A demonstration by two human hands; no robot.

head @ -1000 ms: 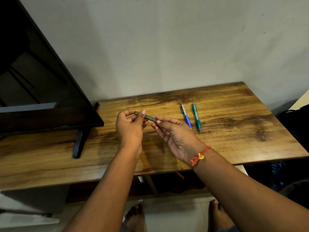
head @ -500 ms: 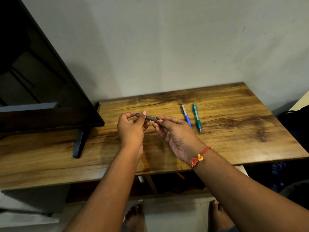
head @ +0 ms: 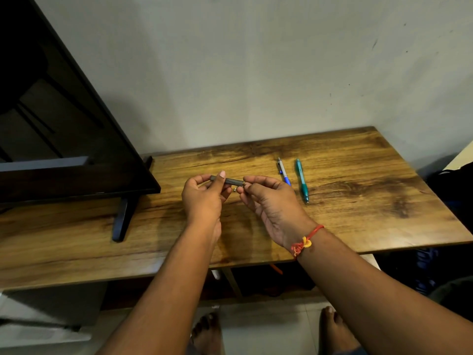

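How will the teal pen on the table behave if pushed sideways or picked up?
Likely rolls: the teal pen has a slim round barrel and lies flat on the smooth wooden table; a leftward push could send it into the blue pen lying beside it, apart. Probably stiff and light: it looks like a thin plastic body.

I see dim, warm light, soft glare on the surface (head: 358, 201), dark shadow at left, edges bowed.

We see a glossy varnished wood table (head: 358, 201), matt grey pen (head: 231, 181), shiny plastic pens (head: 302, 180), glossy dark screen (head: 64, 124)
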